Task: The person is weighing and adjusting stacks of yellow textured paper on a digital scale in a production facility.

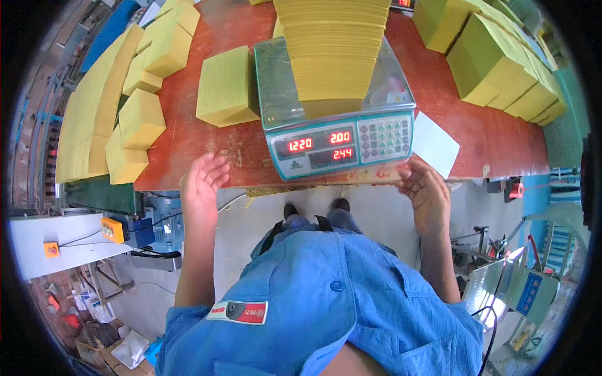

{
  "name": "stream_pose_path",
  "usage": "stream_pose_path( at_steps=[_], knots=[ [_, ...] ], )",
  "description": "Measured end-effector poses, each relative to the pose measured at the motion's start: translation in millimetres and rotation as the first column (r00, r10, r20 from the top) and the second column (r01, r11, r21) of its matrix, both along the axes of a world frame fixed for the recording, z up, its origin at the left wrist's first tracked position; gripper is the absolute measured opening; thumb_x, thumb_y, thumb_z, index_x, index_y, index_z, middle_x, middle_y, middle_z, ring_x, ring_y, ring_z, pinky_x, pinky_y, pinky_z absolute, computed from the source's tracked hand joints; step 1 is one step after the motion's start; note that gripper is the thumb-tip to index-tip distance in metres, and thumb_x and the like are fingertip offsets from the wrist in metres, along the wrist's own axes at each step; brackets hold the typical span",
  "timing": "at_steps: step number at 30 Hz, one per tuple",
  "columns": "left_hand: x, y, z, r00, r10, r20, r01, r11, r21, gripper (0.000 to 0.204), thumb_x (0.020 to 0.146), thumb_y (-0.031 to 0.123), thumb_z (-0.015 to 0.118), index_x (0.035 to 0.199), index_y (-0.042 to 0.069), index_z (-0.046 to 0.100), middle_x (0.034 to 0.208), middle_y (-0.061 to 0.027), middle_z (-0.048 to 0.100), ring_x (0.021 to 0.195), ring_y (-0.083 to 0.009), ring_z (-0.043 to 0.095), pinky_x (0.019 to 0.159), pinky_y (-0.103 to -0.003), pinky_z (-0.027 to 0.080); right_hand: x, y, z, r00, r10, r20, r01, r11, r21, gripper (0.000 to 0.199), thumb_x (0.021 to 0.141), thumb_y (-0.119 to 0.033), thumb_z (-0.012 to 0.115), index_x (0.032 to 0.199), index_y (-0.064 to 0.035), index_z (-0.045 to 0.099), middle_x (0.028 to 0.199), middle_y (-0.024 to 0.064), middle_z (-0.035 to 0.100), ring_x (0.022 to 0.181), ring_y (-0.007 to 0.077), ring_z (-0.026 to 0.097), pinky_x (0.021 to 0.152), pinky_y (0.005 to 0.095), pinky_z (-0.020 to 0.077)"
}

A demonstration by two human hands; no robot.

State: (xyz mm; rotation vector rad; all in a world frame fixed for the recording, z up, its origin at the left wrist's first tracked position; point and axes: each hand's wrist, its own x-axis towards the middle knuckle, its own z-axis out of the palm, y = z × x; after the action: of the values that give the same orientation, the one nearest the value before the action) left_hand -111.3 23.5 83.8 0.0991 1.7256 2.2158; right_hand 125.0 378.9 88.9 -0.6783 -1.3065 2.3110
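Evidently, the stack [332, 56] stood on the scale [313, 150]; the left hand [204, 177], off its near-left corner, and right hand [427, 193], near-right, were empty and relaxed: keeping clear probably suited steady weighing.

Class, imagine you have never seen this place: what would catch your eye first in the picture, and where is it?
Most likely the tall yellow stack at top centre, standing on a scale whose red digits glow on its front panel. Next, the empty left hand and right hand near the front edge of the red table, one on either side of the scale.
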Motion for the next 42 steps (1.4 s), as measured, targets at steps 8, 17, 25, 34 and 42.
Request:
stream_pose_path(
  at_steps=[8, 17, 25, 34, 42],
  knots=[
    [25, 8, -6, 0.995, 0.018, 0.101, -0.019, 1.0, 0.007, 0.038, 0.098, 0.031, 0.048, 0.118, 0.0, 0.058, 0.111, -0.0159, 0.064, 0.099, -0.0229, 0.062, 0.087, -0.035, 0.049, 13, -32, 5, 0.999, -0.026, -0.044, 0.023, 0.998, -0.062, 0.031, 0.098, -0.016, 0.045, 0.119, 0.0031, 0.058, 0.099, 0.0109, 0.066, 0.087, 0.0223, 0.065, 0.079, 0.035, 0.0499],
    [27, 6, -7, 0.991, 0.017, 0.13, -0.016, 1.0, -0.006, 0.036, 0.097, 0.029, 0.05, 0.115, 0.0, 0.059, 0.108, -0.0153, 0.065, 0.096, -0.023, 0.064, 0.085, -0.035, 0.05, 12, -37, -2, 0.999, -0.026, -0.046, 0.02, 0.993, -0.115, 0.029, 0.098, -0.013, 0.045, 0.117, 0.0039, 0.058, 0.096, 0.011, 0.066, 0.085, 0.0216, 0.064, 0.079, 0.0345, 0.0499],
    [19, 18, 1, 0.995, 0.03, 0.091, -0.029, 0.999, -0.013, 0.034, 0.097, 0.028, 0.052, 0.115, 0.001, 0.059, 0.107, -0.0143, 0.065, 0.095, -0.0227, 0.064, 0.084, -0.035, 0.05, -7, -32, -4, 0.995, 0.061, -0.076, -0.071, 0.986, -0.148, 0.028, 0.098, -0.013, 0.045, 0.115, 0.004, 0.058, 0.096, 0.0116, 0.065, 0.086, 0.0216, 0.063, 0.08, 0.0356, 0.0496],
    [-5, 29, 18, 0.995, 0.085, 0.054, -0.085, 0.996, 0.0, 0.03, 0.095, 0.026, 0.056, 0.112, 0.002, 0.06, 0.104, -0.0138, 0.067, 0.093, -0.0216, 0.065, 0.083, -0.034, 0.05, -19, -27, -14, 0.994, 0.09, -0.061, -0.1, 0.981, -0.168, 0.026, 0.096, -0.011, 0.045, 0.113, 0.0039, 0.058, 0.095, 0.0151, 0.065, 0.083, 0.0247, 0.062, 0.079, 0.0368, 0.049],
    [-68, 56, 69, 0.869, -0.028, -0.493, -0.155, 0.933, -0.325, 0.024, 0.099, 0.017, 0.052, 0.112, -0.001, 0.06, 0.103, -0.0107, 0.067, 0.094, -0.0176, 0.065, 0.084, -0.03, 0.051, -59, -35, 9, 0.982, 0.185, -0.039, -0.189, 0.971, -0.147, 0.025, 0.094, -0.009, 0.047, 0.11, 0.0043, 0.06, 0.091, 0.0134, 0.065, 0.083, 0.0223, 0.063, 0.076, 0.0342, 0.0493]
  ],
)
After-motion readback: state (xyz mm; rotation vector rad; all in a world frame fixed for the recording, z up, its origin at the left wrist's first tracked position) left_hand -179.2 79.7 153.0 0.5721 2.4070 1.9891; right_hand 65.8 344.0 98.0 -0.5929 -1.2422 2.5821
